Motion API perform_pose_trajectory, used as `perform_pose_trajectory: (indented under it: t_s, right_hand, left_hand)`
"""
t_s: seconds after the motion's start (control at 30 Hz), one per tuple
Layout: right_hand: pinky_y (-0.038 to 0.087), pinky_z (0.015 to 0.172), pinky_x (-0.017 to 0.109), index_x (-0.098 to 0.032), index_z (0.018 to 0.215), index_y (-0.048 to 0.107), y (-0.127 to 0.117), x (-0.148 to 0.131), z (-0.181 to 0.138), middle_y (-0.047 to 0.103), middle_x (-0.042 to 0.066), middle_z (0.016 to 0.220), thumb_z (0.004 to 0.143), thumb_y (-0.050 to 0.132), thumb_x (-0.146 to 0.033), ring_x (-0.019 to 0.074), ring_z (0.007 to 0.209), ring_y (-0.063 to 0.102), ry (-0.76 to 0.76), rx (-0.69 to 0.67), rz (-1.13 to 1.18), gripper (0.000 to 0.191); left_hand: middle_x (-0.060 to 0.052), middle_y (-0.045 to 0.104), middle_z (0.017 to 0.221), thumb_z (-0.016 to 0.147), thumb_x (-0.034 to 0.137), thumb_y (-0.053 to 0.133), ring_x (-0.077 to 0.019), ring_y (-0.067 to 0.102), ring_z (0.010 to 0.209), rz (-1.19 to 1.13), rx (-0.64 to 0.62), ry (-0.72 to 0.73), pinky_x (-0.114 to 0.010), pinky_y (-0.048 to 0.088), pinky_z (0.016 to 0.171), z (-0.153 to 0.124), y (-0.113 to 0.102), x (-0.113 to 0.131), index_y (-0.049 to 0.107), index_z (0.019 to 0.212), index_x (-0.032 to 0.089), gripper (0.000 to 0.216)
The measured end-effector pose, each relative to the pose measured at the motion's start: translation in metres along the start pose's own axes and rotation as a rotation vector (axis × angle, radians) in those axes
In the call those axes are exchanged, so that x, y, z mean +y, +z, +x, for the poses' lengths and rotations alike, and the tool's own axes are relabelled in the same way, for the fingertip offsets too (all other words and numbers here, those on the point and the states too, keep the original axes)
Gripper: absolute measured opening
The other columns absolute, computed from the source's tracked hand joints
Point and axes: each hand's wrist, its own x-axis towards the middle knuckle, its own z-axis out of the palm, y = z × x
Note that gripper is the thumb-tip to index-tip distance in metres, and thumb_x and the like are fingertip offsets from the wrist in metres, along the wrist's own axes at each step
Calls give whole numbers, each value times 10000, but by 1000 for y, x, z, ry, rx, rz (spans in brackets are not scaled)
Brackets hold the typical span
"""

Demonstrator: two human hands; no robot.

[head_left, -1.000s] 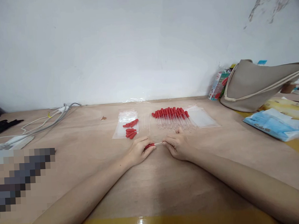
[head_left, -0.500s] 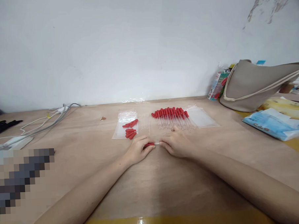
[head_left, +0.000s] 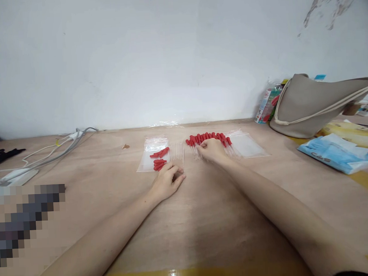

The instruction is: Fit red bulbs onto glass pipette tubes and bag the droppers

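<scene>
My right hand (head_left: 212, 149) reaches over a row of glass droppers with red rubber bulbs (head_left: 206, 136). Its fingertips pinch together on a dropper among them, mostly hidden by the fingers. My left hand (head_left: 168, 180) rests on the table, empty, with thumb and fingers apart in a loose curve. Just beyond it, several loose red rubber bulbs (head_left: 160, 152) lie on a clear plastic bag (head_left: 146, 164). Bare glass tubes (head_left: 177, 150) lie side by side between that bag and the droppers.
Another clear bag (head_left: 250, 145) lies right of the droppers. Further right are a grey bag (head_left: 310, 104), a bottle-like package (head_left: 267, 106) and a blue tissue pack (head_left: 334, 154). Cables (head_left: 58, 153) and a white power strip (head_left: 19, 176) lie at left. A wall stands behind.
My right hand has moved up and away to the dropper row, off the dropper's former spot between both hands. My left hand has let go of the red bulb and opened.
</scene>
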Motion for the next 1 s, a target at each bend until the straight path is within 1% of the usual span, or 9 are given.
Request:
perform_pose_trajectory:
  t_s: [0.13, 0.23, 0.37, 0.57, 0.63, 0.7, 0.87, 0.93, 1.0]
  right_hand:
    - [342, 705, 324, -183, 656, 631, 20, -23, 13, 659, 74, 723, 785, 456, -340, 214, 747, 594, 70, 6, -125, 268]
    - [293, 786, 390, -143, 746, 644, 29, -32, 16, 661, 120, 771, 808, 411, -341, 240, 779, 599, 74, 2, -237, 312]
    - [252, 802, 407, -117, 820, 639, 35, -34, 18, 658, 151, 806, 803, 403, -323, 255, 798, 599, 96, -43, -276, 314]
    - [238, 806, 413, -123, 800, 635, 37, -32, 18, 659, 147, 805, 795, 407, -399, 251, 775, 593, 134, -45, -287, 358]
    - [229, 808, 413, -129, 776, 633, 37, -33, 17, 660, 133, 776, 805, 394, -400, 241, 760, 591, 97, -22, -301, 363]
    - [225, 803, 406, -141, 764, 630, 36, -35, 14, 658, 115, 760, 818, 373, -398, 231, 755, 588, 48, -4, -300, 367]
    - [221, 803, 392, -153, 722, 630, 38, -46, 5, 653, 100, 728, 786, 427, -378, 211, 719, 578, -23, -67, -308, 310]
    - [220, 805, 392, -146, 712, 631, 40, -49, 3, 653, 107, 728, 776, 438, -342, 205, 704, 575, -20, -96, -315, 282]
    - [218, 810, 400, -141, 731, 633, 40, -51, 3, 654, 117, 746, 774, 438, -323, 208, 705, 577, -8, -119, -321, 270]
  left_hand:
    - [-43, 547, 810, 797, 234, 541, -159, 528, 750, 4, 9, 27, -304, 457, 680, 0, -1, 0, 580, 830, 166, 85]
    - [-41, 552, 812, 797, 219, 540, -163, 532, 772, 3, 12, 41, -311, 457, 699, 0, -1, 0, 574, 825, 168, 68]
    - [-42, 551, 818, 802, 221, 533, -164, 530, 775, 8, 1, 39, -312, 455, 700, 0, -1, 0, 573, 831, 168, 72]
    - [-44, 556, 836, 800, 233, 537, -170, 525, 800, 17, -5, 21, -313, 447, 719, 0, 1, -1, 572, 839, 169, 83]
    - [-43, 555, 832, 790, 258, 554, -178, 517, 807, 52, 39, 26, -321, 440, 730, 0, 0, -2, 566, 845, 170, 104]
    - [-43, 551, 821, 783, 284, 562, -187, 507, 807, 115, 119, 13, -333, 432, 741, 1, -2, -4, 558, 835, 172, 123]
    - [-48, 537, 809, 775, 288, 555, -204, 502, 810, 294, 321, -139, -348, 419, 759, 1, -18, -19, 550, 812, 172, 122]
    - [-50, 529, 834, 766, 301, 563, -210, 505, 832, 321, 315, -184, -352, 421, 773, -1, -21, -28, 570, 842, 178, 144]
    - [-53, 513, 863, 772, 303, 553, -205, 511, 845, 291, 267, -206, -331, 438, 752, -2, -22, -36, 588, 887, 185, 168]
